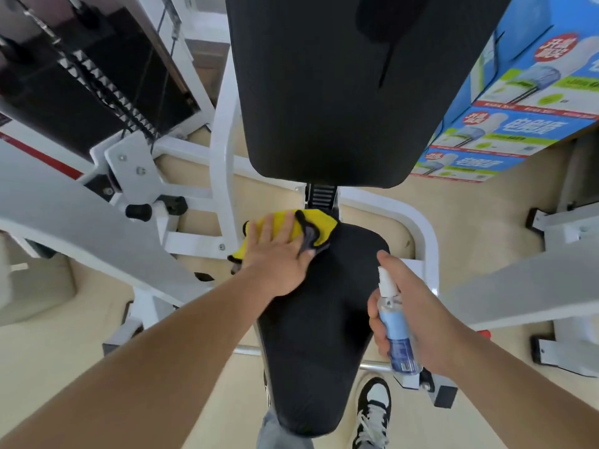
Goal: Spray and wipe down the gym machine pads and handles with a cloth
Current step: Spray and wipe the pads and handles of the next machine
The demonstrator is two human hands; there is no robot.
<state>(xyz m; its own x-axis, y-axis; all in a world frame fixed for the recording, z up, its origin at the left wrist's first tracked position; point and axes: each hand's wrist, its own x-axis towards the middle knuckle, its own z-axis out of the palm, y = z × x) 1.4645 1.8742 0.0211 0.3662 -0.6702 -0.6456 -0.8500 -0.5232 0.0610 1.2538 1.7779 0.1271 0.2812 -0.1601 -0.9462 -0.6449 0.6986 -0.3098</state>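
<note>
Left hand (278, 254): fingers straight and spread, palm flat on the yellow cloth (319, 226), pressing it onto the far left corner of the black seat pad (324, 319). Right hand (418, 306): fingers curled round a blue spray bottle (398, 335), white nozzle uppermost, held over the seat's right edge, apart from the left hand. Beyond both hands stands the black back pad (324, 108), with a dark wet patch (385, 34) running downward.

left hand (278, 257) — flat, fingers spread, pressing cloth (319, 222) | right hand (418, 306) — curled round spray bottle (399, 338), forefinger seemingly on its top | both arms extended
</note>
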